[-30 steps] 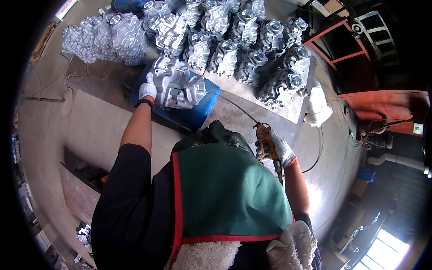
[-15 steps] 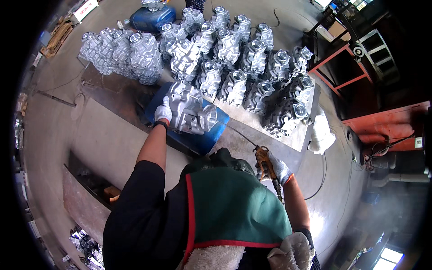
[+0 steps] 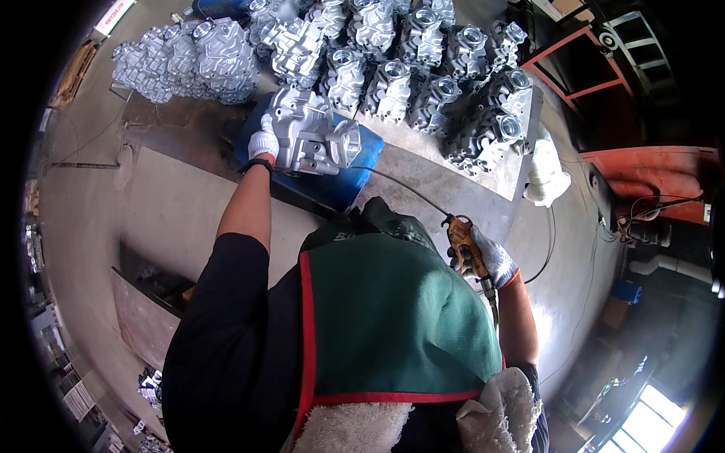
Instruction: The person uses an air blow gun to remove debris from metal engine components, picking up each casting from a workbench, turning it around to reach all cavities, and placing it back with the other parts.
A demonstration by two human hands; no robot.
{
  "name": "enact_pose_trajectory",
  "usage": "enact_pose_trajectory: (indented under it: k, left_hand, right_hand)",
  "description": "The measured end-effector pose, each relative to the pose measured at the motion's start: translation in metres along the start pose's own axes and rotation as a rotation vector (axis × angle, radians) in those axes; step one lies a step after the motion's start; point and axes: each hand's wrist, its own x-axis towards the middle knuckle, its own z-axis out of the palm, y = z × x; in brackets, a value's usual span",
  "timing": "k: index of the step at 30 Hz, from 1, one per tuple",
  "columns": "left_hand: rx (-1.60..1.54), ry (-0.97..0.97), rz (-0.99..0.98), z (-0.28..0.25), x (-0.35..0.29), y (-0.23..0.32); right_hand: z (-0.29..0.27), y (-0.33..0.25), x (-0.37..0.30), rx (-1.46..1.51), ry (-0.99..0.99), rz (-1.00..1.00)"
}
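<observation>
My gloved left hand [image 3: 263,143] grips the left side of a silver metal casting [image 3: 305,128], thumb up along its edge. The casting lies on its side on a blue plastic drum [image 3: 330,190], its round flanged opening facing right. In my gloved right hand [image 3: 495,259] is an orange air blow gun [image 3: 464,240], fingers wrapped round its body. From the gun a long thin curved nozzle [image 3: 411,189] reaches left, its end near the lower side of the casting's flange. A hose leads from the gun's lower end.
Several similar castings [image 3: 389,89] stand in rows on a pale board [image 3: 495,180] beyond the drum. More castings [image 3: 226,60] are stacked at the far left. A white wrapped bundle [image 3: 547,174] sits right of the board. An orange-red metal frame [image 3: 585,60] stands at the far right.
The view has shifted, so the castings and drum sit higher in it. The nozzle, formerly nearer the flange's opening, now curves toward its lower side. Both hands keep their holds.
</observation>
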Motion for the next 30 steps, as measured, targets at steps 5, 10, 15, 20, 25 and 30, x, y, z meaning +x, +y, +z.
enact_pose_trajectory:
  k: [5, 10, 15, 20, 25, 30]
  left_hand:
    - [0.017, -0.005, 0.003, -0.002, -0.005, 0.004]
    - [0.012, -0.013, -0.005, -0.001, -0.002, 0.004]
    - [0.0, -0.016, -0.033, -0.002, -0.002, 0.004]
    - [-0.005, -0.029, -0.019, -0.003, -0.006, 0.006]
    - [-0.027, -0.053, -0.006, 0.001, 0.003, 0.001]
    - [-0.012, 0.003, -0.006, 0.004, 0.002, 0.0]
  right_hand:
    - [0.005, 0.001, 0.002, 0.003, 0.033, -0.01]
    - [0.01, 0.0, 0.004, 0.008, 0.029, -0.009]
    - [0.015, 0.004, 0.006, -0.013, 0.064, -0.013]
    - [0.003, 0.015, 0.017, 0.036, 0.008, -0.018]
    - [0.014, 0.01, 0.011, -0.043, 0.065, -0.086]
    - [0.018, 0.001, 0.0, 0.132, -0.003, -0.131]
